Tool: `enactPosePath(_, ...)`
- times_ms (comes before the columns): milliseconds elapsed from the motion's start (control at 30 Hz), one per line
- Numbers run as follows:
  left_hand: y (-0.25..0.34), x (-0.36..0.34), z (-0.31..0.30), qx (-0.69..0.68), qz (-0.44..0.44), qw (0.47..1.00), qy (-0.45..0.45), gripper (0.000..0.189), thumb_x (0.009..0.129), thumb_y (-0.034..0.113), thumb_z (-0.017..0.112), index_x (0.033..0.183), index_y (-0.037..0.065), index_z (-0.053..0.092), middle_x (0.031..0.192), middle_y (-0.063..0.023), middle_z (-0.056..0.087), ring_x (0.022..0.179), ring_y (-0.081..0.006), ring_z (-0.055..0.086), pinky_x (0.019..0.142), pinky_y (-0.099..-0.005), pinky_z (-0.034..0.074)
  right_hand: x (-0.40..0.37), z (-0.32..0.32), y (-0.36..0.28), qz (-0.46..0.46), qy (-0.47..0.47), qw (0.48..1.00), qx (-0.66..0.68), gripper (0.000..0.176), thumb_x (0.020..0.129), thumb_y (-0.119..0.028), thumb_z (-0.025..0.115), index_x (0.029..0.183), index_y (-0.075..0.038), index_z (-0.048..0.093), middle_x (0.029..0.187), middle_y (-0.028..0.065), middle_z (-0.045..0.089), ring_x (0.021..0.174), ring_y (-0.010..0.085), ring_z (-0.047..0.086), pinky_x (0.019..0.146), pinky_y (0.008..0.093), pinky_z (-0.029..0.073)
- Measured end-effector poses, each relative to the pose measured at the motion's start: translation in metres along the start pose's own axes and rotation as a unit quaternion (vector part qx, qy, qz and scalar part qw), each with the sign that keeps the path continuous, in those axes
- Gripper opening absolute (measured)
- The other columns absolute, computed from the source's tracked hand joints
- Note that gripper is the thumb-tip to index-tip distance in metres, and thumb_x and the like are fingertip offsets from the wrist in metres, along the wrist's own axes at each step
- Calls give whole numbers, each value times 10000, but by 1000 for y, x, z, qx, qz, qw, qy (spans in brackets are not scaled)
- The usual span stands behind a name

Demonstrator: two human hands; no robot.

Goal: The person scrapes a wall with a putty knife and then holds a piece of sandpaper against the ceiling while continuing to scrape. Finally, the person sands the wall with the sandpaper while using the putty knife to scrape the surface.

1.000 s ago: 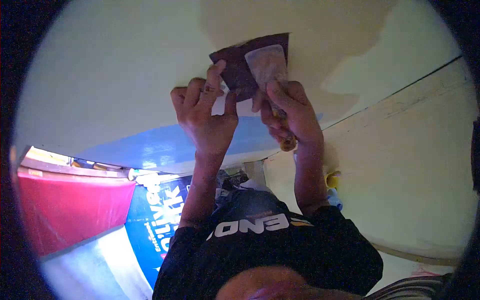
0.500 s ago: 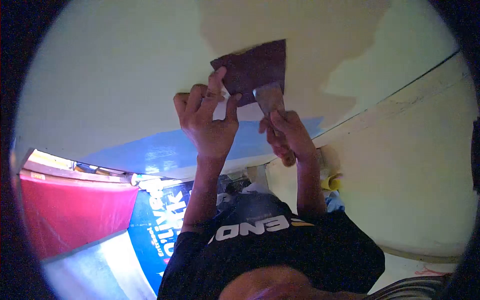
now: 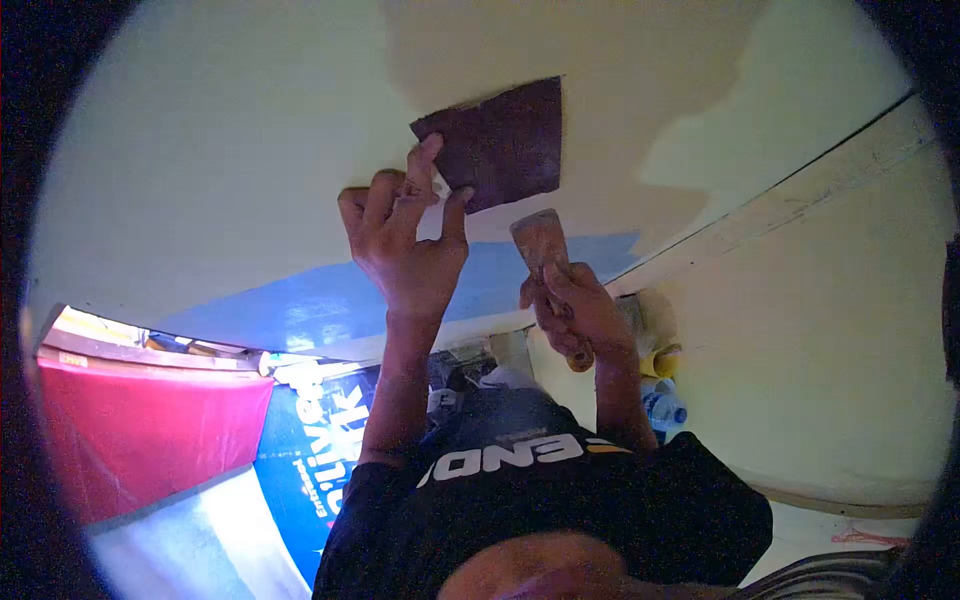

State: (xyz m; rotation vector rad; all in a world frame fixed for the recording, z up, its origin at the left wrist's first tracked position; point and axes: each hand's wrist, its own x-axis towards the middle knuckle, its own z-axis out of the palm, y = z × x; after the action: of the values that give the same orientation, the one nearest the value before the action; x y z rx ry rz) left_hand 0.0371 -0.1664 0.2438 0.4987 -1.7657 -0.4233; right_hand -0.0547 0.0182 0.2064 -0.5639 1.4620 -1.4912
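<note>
My left hand [image 3: 410,245] holds the left edge of a dark maroon sheet of sandpaper [image 3: 508,145], with index fingertip and thumb on it and the other fingers curled. The sheet lies against a pale, smooth panel [image 3: 250,150], and its upper edge looks uneven. In my right hand [image 3: 580,312] is a putty knife [image 3: 541,238], its broad blade pointing up, just below the sheet and apart from it. The end of its handle shows beneath my fingers.
A long seam [image 3: 780,185] runs along the panel's right side. A blue patch [image 3: 300,300] crosses its lower part. Behind my right forearm are a plastic bottle [image 3: 665,408] and something yellow [image 3: 662,360]. A red sheet [image 3: 150,430] and a blue printed banner [image 3: 290,480] hang at left.
The putty knife has moved down, off the sandpaper's lower right corner, with my right hand. My left hand stays on the sheet. More of the bottle shows.
</note>
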Motion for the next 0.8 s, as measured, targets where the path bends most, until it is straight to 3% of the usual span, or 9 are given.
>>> enactPosePath(167, -3, 0, 2, -2, 8, 1000, 1, 581, 582, 74, 798, 1136, 191, 668, 735, 32, 544, 734, -192, 442, 701, -330, 407, -3, 12, -50, -67, -27, 994, -77, 507, 950, -498, 431, 846, -42, 628, 493, 14, 508, 345, 92, 462, 313, 255, 365)
enactPosePath(367, -1, 1, 0, -6, 8, 1000, -2, 588, 582, 57, 790, 1141, 191, 665, 725, 29, 548, 723, -192, 439, 702, -326, 402, 33, 29, -79, -136, -4, 990, -42, 496, 944, -459, 478, 784, -3, 591, 452, 9, 425, 309, 73, 375, 286, 228, 312)
enactPosePath(567, -3, 0, 2, -9, -3, 1000, 12, 607, 573, 46, 787, 1147, 195, 661, 713, 29, 538, 721, -190, 443, 696, -327, 401, 38, 16, -52, -102, -3, 993, -61, 484, 949, -450, 469, 776, -14, 587, 447, 0, 407, 305, 68, 357, 285, 233, 304)
enactPosePath(800, -1, -1, 2, -5, -6, 1000, 1, 599, 567, 46, 790, 1141, 156, 655, 717, 27, 547, 718, -190, 448, 698, -317, 389, 42, 28, -74, -116, -11, 989, -86, 460, 957, -433, 464, 806, -16, 588, 441, -3, 401, 306, 73, 361, 292, 235, 313)
